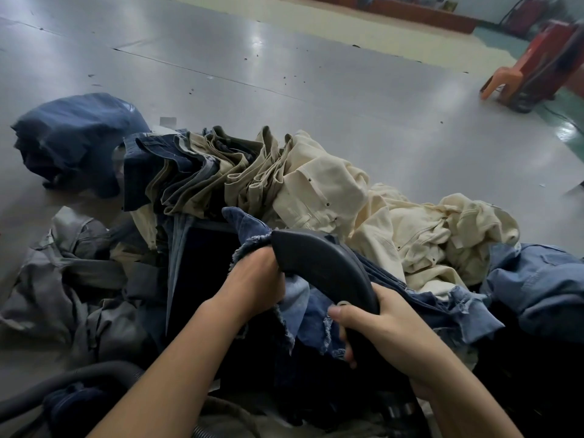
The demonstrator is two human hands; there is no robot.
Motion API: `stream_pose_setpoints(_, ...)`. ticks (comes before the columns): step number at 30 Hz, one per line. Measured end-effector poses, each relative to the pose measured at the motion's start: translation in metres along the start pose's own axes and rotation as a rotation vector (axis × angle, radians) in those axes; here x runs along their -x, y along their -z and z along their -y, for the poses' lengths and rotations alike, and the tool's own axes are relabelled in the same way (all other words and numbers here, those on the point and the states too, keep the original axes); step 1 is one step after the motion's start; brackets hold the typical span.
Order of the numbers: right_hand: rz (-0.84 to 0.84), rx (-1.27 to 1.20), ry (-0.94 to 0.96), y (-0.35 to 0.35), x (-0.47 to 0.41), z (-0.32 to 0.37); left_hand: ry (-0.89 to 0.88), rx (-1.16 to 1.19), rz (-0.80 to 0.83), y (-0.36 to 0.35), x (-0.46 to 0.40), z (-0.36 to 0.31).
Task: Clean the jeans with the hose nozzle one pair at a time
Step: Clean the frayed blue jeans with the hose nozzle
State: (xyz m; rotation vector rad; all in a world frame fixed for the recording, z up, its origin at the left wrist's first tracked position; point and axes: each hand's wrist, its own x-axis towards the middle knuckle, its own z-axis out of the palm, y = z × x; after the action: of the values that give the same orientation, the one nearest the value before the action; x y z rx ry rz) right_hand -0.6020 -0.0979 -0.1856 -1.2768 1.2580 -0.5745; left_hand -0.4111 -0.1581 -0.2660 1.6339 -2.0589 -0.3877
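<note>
right hand (384, 324) grips nozzle (322, 267); left hand (257, 279) clutches frayed jeans (249, 226)

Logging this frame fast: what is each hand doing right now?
Left hand: closed, gripping the frayed blue jeans.
Right hand: closed around the black hose nozzle.

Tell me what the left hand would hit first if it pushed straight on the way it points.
Probably the frayed denim leg that the left hand already grips; past it, likely the stack of folded khaki jeans. Depth is unclear from this one view.
</note>
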Motion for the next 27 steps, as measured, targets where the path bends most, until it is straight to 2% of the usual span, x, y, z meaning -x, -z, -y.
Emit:
stream_pose_setpoints(4, -0.044, -0.059, 0.006, 0.002, -0.003, 0.001, -0.106, -0.093, -0.095, 0.010, 0.001, -0.009)
stream_pose_setpoints(6, -0.065, -0.073, 0.006, 0.003, -0.005, 0.001, -0.150, -0.059, -0.133, 0.015, 0.003, -0.016)
stream_pose_setpoints(10, -0.150, -0.133, 0.032, 0.001, -0.010, 0.002, -0.183, -0.044, -0.056, 0.018, 0.007, -0.019)
stream_pose_setpoints(13, -0.250, -0.171, 0.041, 0.013, -0.012, 0.008, -0.130, 0.073, -0.024, 0.014, 0.007, -0.017)
stream_pose_setpoints(17, -0.156, -0.143, -0.006, 0.015, -0.002, 0.007, -0.076, 0.127, -0.105, 0.018, 0.007, -0.014)
stream_pose_setpoints(19, -0.063, -0.108, -0.033, 0.006, 0.001, 0.002, -0.089, 0.008, -0.153, 0.016, 0.002, -0.010)
stream_pose_setpoints(22, 0.010, -0.069, -0.047, -0.001, 0.000, -0.001, 0.122, -0.194, -0.017, 0.019, -0.005, -0.015)
stream_pose_setpoints(24, -0.022, -0.071, -0.035, -0.001, -0.002, 0.002, 0.044, -0.207, 0.035, 0.021, -0.005, -0.017)
stream_pose_setpoints(27, -0.138, -0.132, -0.009, 0.004, -0.009, 0.007, -0.260, -0.178, -0.093, 0.011, 0.005, -0.017)
